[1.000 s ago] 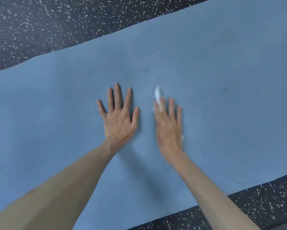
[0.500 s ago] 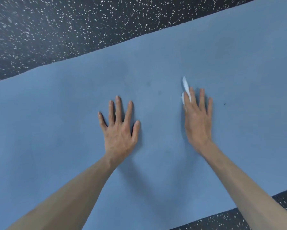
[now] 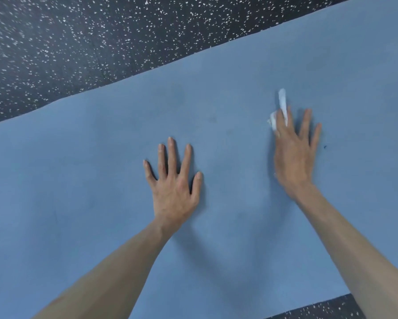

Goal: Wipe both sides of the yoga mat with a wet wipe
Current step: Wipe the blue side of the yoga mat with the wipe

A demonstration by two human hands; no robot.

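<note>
Blue yoga mat (image 3: 101, 180) is being wiped: flat right hand (image 3: 293, 155) pressing wet wipe (image 3: 279, 111), left hand (image 3: 174, 192) splayed, bracing; next, sweeping rightward.

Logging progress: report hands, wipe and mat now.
Left hand flat on yoga mat, fingers spread. Right hand presses wet wipe onto mat. Nothing in the way.

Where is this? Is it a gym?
Probably a gym or workout room. A blue yoga mat lies on a dark speckled floor, the rubbery kind gyms often have.
</note>
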